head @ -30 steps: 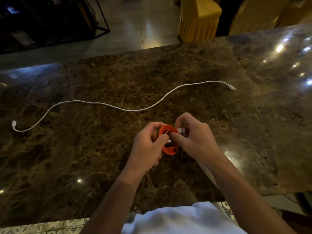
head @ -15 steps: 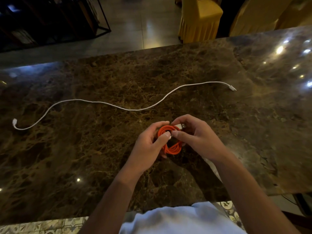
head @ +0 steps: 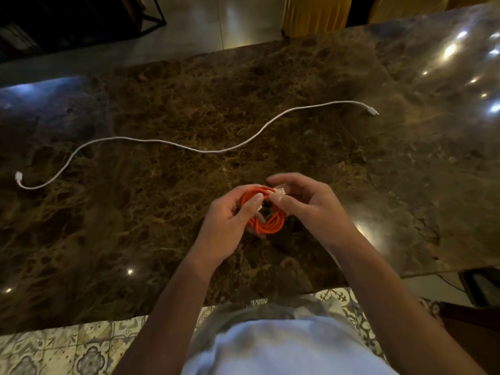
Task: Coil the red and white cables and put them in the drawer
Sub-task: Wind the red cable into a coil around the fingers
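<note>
The red cable (head: 266,226) is wound into a small coil just above the brown marble table (head: 135,239). My left hand (head: 230,226) grips the coil's left side, thumb across the loops. My right hand (head: 311,209) pinches the cable's white plug end at the top right of the coil. The white cable (head: 189,147) lies uncoiled in a long wave across the table beyond my hands, one plug at the far left and one at the far right. No drawer is in view.
Yellow-covered chairs (head: 313,14) stand beyond the table's far edge. A dark metal frame (head: 151,12) stands on the floor at the top left. Patterned floor tiles (head: 81,347) show below the table's near edge.
Both hands turned the red coil slightly and the right hand shifted its pinch on the white plug end. The white cable has not moved.
</note>
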